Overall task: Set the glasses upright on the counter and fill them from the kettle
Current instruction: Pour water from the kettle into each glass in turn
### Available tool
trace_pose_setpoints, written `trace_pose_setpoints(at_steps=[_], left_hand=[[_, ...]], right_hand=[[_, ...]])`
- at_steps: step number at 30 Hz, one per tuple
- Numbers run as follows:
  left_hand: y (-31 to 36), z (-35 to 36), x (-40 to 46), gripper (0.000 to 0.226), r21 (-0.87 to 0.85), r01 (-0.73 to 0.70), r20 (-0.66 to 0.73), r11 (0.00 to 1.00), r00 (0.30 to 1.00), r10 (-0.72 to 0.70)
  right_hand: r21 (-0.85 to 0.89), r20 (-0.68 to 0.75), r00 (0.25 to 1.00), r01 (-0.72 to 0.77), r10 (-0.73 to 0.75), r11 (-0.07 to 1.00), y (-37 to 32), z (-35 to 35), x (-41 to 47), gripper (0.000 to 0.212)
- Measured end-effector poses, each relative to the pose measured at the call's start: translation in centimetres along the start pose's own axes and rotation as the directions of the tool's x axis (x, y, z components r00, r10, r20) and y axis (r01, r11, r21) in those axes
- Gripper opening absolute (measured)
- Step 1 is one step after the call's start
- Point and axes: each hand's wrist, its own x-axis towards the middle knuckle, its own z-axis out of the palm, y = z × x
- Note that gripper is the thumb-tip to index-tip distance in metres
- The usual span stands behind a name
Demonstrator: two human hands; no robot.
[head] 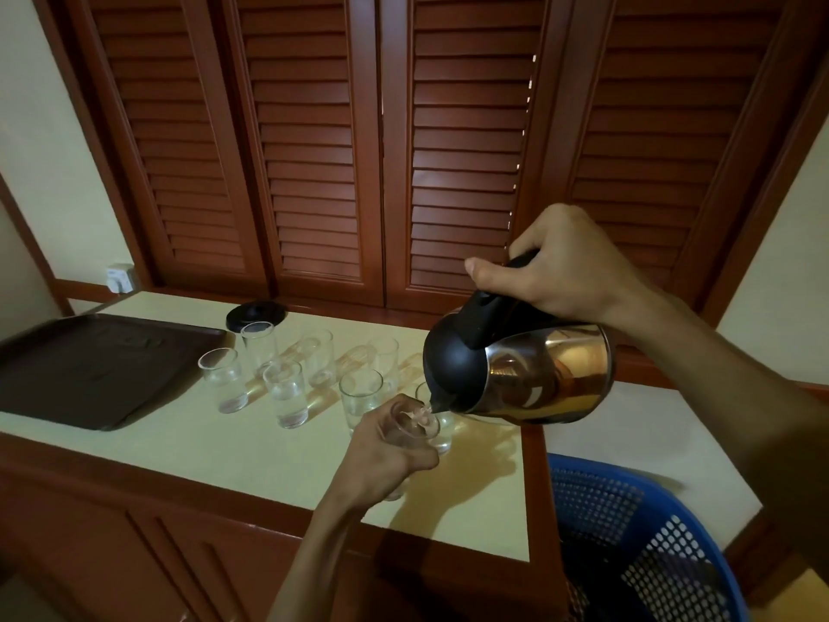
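Holding a clear, short drinking glass (415, 426) in your left hand (386, 451), fingers curled round its wall, you have it at the near edge of the pale cream surface (224, 446); whether its base rests on that surface or is lifted just off it can't be told, the hand covers it. The glass stands close to upright, mouth up.

Right of it and slightly higher: the rounded steel kettle with black lid and handle (538, 374). Your right hand (565, 271) is wrapped round the black handle, thumb laid forward along the top. Kettle body tipped left and down, its long axis running from your right hand toward your left, black spout at the glass rim, touching or just above it. A stream can't be made out clearly.

The pour turns on this one line: spout over the mouth of the held glass. The left hand is the nearer for any correction, so shift the glass rather than the kettle, I'd judge.

Beyond, mid-surface: a cluster of upright clear glasses (287, 392), several showing water at the bottom, two or three at the back hard to read. Further left, a dark brown rectangular tray (54, 374). At the back, a round black kettle base (255, 312). Bottom right, a blue perforated plastic basket (664, 545).
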Motion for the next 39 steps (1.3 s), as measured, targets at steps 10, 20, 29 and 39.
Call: trace_pose_setpoints(at_steps=[10,20,29,39], left_hand=[[2.3,1.0,2.9,0.035,-0.037,-0.027,-0.029,0.999,0.999,0.026],[6.5,0.5,8.8,0.055,-0.153,0.035,-0.028,0.988,0.999,-0.040],[5.1,1.0,16.2,0.050,0.114,-0.004,-0.018,0.993,1.000,0.006],[-0.7,2.3,20.8,0.081,0.349,0.143,-0.003,0.926,0.988,-0.152]], right_hand=[[0.092,-0.124,0.990,-0.049,0.060,0.995,2.3,-0.9,-0.3,0.062],[0.370,-0.371,0.892,-0.115,0.259,0.922,7.4,-2.1,-0.7,0.059],[0.580,-0.405,0.784,-0.177,0.470,0.795,10.8,-0.6,-0.8,0.048],[0.630,-0.362,0.776,-0.205,0.517,0.749,14.2,1.0,-0.4,0.053]])
